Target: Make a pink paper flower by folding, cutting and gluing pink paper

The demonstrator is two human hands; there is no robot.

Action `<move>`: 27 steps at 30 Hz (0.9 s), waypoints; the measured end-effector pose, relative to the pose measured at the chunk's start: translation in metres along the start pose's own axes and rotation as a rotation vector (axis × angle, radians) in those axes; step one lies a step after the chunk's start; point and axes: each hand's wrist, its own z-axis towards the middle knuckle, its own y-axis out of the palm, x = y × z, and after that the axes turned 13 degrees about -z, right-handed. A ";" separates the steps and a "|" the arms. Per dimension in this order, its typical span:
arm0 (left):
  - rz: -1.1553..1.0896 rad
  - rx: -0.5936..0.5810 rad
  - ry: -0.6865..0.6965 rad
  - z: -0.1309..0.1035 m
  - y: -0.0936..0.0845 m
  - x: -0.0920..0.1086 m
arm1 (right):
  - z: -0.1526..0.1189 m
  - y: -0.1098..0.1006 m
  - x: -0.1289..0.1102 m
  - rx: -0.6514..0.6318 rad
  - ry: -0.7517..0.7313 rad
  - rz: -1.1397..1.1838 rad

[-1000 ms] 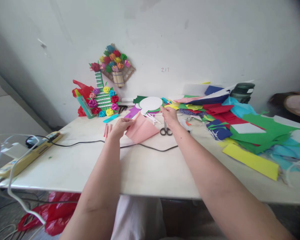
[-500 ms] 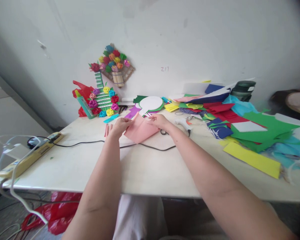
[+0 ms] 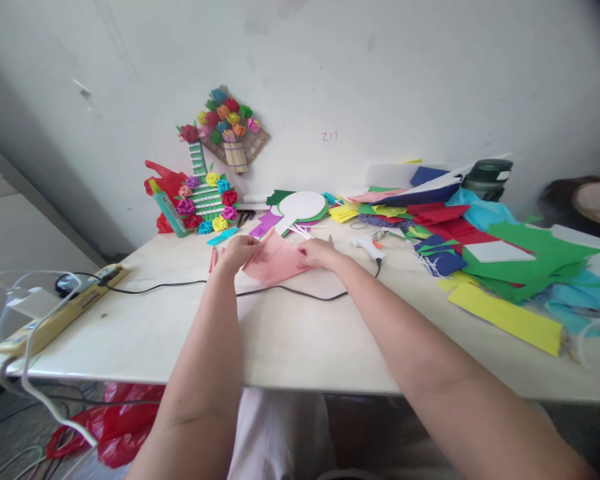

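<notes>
Over the middle of the white table, a pink sheet (image 3: 275, 261) is stretched between my two hands. My left hand (image 3: 241, 253) pinches its left edge, which looks folded or rolled. The sheet's right corner is held in the closed fingers of my right hand (image 3: 316, 255). Small pink rolls (image 3: 213, 259) lie just left of my left hand. Behind the sheet rests a white round paper piece (image 3: 303, 206) with a stem, on green and purple sheets.
A glue gun (image 3: 368, 247) lies right of my right hand, its black cord (image 3: 310, 295) crossing the table. Coloured sheets (image 3: 505, 317) pile up at the right. A glue bottle (image 3: 169, 210) and flower crafts stand back left; a power strip (image 3: 60, 310) lies left.
My right hand has shifted slightly with the sheet's right corner, and the sheet's lower edge now looks more curved. My left hand has barely moved.
</notes>
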 end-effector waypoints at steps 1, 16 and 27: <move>-0.002 0.000 -0.012 0.001 0.000 -0.002 | 0.001 0.001 -0.001 0.001 -0.002 -0.025; -0.490 -0.125 -0.253 0.005 0.006 -0.008 | -0.007 -0.003 -0.016 0.071 -0.123 -0.221; -0.635 -0.118 -0.332 0.001 0.021 0.001 | -0.003 0.005 -0.019 0.212 -0.054 -0.244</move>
